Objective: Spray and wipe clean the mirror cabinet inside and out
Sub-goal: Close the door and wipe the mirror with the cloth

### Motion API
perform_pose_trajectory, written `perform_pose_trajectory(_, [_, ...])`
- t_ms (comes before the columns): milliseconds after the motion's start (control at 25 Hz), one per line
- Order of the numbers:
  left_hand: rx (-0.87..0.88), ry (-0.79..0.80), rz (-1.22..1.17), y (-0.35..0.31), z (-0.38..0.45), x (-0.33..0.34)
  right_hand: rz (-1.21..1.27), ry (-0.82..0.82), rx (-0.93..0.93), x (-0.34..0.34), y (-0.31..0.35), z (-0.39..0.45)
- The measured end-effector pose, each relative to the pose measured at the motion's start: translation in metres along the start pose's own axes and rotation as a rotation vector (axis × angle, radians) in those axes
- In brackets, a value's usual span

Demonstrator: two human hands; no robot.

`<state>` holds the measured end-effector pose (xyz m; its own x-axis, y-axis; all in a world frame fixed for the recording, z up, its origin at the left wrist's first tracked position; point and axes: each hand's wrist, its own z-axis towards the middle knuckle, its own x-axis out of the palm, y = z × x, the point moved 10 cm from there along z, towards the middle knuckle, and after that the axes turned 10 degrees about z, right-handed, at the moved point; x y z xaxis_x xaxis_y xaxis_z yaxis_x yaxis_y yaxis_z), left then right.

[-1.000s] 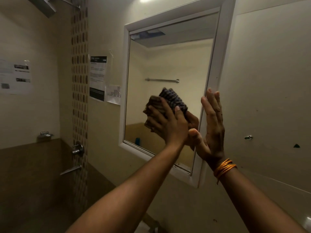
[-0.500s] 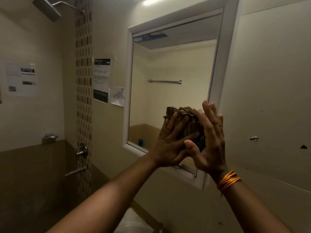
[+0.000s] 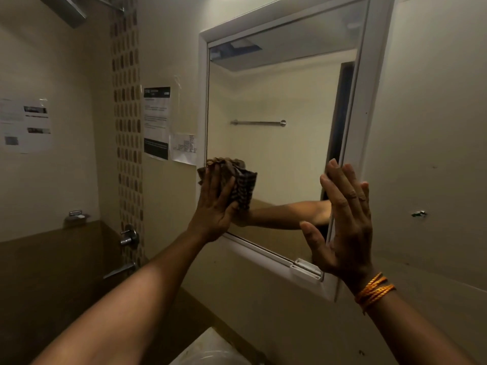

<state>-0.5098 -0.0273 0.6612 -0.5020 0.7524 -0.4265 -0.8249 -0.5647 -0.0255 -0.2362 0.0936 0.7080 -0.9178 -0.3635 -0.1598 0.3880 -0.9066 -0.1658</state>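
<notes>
The mirror cabinet (image 3: 374,75) with its white frame hangs on the beige wall, its door shut. My left hand (image 3: 214,206) presses a crumpled brown checked cloth (image 3: 238,180) flat against the glass at the mirror's lower left corner. My right hand (image 3: 342,222) rests flat, fingers together and pointing up, on the right edge of the frame near the lower right corner. An orange thread band circles that wrist. The mirror reflects my forearm, a towel rail and a dark doorway. No spray bottle is in view.
Paper notices (image 3: 156,122) are stuck to the wall left of the cabinet, beside a brown mosaic tile strip (image 3: 126,127). A shower head (image 3: 66,7) sits top left, with a tap and spout (image 3: 127,237) below. Something pale, wrapped in plastic (image 3: 210,349), lies low in front.
My left hand has swept the cloth from the lower right of the glass across to the lower left corner. My right hand stays on the frame's right edge.
</notes>
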Motion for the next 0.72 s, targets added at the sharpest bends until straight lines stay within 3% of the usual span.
perform_pose_trajectory(160, [-0.328,0.019,-0.123,0.015,-0.013,0.011,-0.002,-0.004,0.006,0.0,0.001,0.001])
perform_pose_trajectory(320, [-0.749,0.062,-0.353,-0.004,-0.026,0.019,0.039,-0.021,0.023,0.0,0.001,0.0])
perform_pose_trajectory(480, [-1.057,0.139,-0.499,-0.039,-0.038,0.023,0.072,-0.035,0.047,-0.003,-0.001,0.0])
perform_pose_trajectory(720, [-1.112,0.164,-0.565,-0.115,-0.042,0.015,0.115,-0.023,0.08,-0.005,0.001,0.002])
